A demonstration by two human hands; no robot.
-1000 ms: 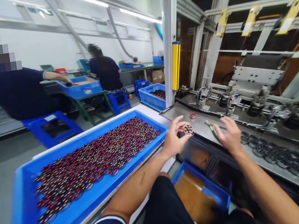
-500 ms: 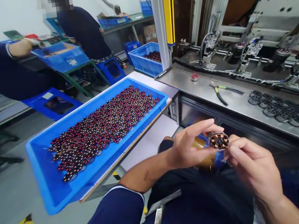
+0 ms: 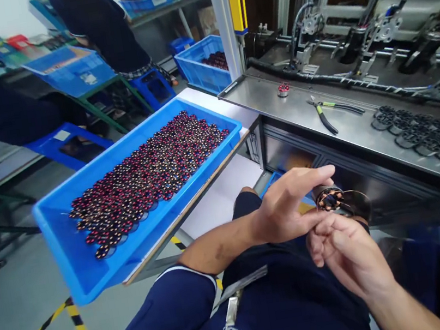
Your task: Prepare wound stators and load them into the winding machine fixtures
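My left hand (image 3: 288,207) and my right hand (image 3: 343,254) meet over my lap, below the steel bench. Between their fingertips sits a small round coil part (image 3: 330,199) with copper windings, and a dark round piece (image 3: 356,204) lies right behind it. The left hand pinches the coil part from the left with its fingers stretched forward. The right hand's fingers curl up under it. To my left a blue tray (image 3: 72,258) holds several rows of red and copper coil parts (image 3: 151,175).
Pliers (image 3: 326,116) and one red coil part (image 3: 283,89) lie on the steel bench (image 3: 278,109); black rings (image 3: 421,129) sit in rows at its right. Machine fixtures stand behind. Two other people sit at the far left beside blue bins; a blue crate (image 3: 205,68) stands on the floor.
My hands came back from the bench edge to my lap with a coil part. The camera tilted down. My right hand has dropped lower under the part.
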